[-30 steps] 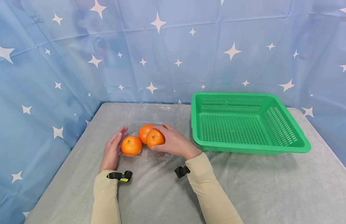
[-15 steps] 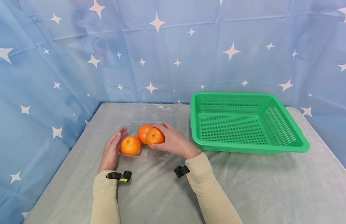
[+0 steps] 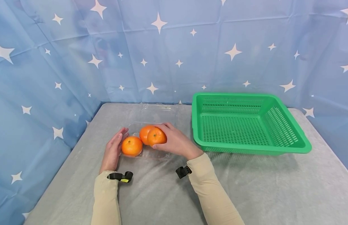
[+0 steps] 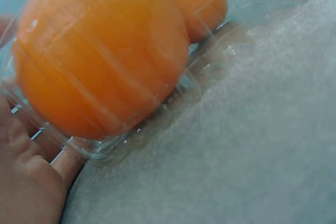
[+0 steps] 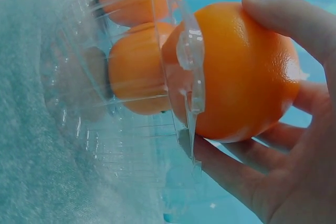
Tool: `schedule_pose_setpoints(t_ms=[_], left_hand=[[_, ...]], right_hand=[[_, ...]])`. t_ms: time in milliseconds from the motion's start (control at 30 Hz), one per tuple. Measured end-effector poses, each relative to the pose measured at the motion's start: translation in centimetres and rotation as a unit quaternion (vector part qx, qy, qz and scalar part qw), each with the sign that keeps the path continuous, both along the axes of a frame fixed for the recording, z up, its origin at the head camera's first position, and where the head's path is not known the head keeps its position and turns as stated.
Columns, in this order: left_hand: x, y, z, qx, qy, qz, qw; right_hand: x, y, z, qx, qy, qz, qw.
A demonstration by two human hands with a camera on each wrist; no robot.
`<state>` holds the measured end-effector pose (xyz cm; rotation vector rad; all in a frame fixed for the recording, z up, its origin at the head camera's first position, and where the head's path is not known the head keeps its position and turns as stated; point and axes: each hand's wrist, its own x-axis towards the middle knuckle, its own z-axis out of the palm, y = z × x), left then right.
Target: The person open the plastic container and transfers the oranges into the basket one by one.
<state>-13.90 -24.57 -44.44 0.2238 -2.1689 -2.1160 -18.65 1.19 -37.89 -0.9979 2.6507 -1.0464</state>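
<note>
1. The right hand [image 3: 176, 142] gripped one orange, the held orange [image 3: 156, 137], with its thumb on one side and its fingers curved around the other.
2. The held orange was at the near right part of a clear plastic container [image 3: 151, 154]; in the right wrist view, part of it showed through the container's clear edge.
3. The left hand [image 3: 112, 150] grasped nothing; its fingers were extended and rested along the container's left wall.
4. The left orange [image 3: 132, 146] sat inside the container, just beside the left hand.
5. The far orange [image 3: 143, 132] also lay inside, between the other two and a little behind them, partly hidden by the held orange in the head view.
6. The container's clear lid [image 3: 160, 114] was folded back, lying flat behind it.
7. A green basket [image 3: 247, 149] with perforated walls stood to the right, apart from the container.
8. Both rested on a grey-covered tabletop [image 3: 151, 190], in front of a blue curtain [image 3: 191, 47] with white stars.
</note>
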Motion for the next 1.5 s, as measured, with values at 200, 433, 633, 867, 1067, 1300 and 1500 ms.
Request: schedule_pose_setpoints(t_ms=[200,433,633,867,1067,1300,1500], left_hand=[[0.7,0.7,1.4,-0.004,0.005,-0.004,1.0],[0.6,0.6,1.0,-0.002,0.002,0.001,1.0],[0.0,0.0,-0.3,-0.004,0.004,0.004,1.0],[0.0,-0.1,-0.4,0.001,0.011,0.003,0.9999],[0.0,-0.1,-0.3,0.0,0.01,0.002,1.0],[0.0,-0.1,-0.3,-0.002,0.008,0.004,1.0],[-0.1,-0.2,-0.2,0.002,-0.005,0.001,1.0]], right_hand=[[0.0,0.0,0.1,0.0,0.005,-0.002,1.0],[0.1,0.1,0.3,0.002,0.003,-0.015,0.9999],[0.2,0.2,0.6,0.001,0.0,-0.015,0.9999],[0.3,0.3,1.0,-0.003,0.003,-0.012,0.9999],[0.4,0.3,1.2,0.004,0.01,-0.018,0.9998],[0.5,0.5,1.5,-0.006,0.013,-0.024,0.9996],[0.4,0.6,1.7,-0.011,0.026,-0.026,0.9993]])
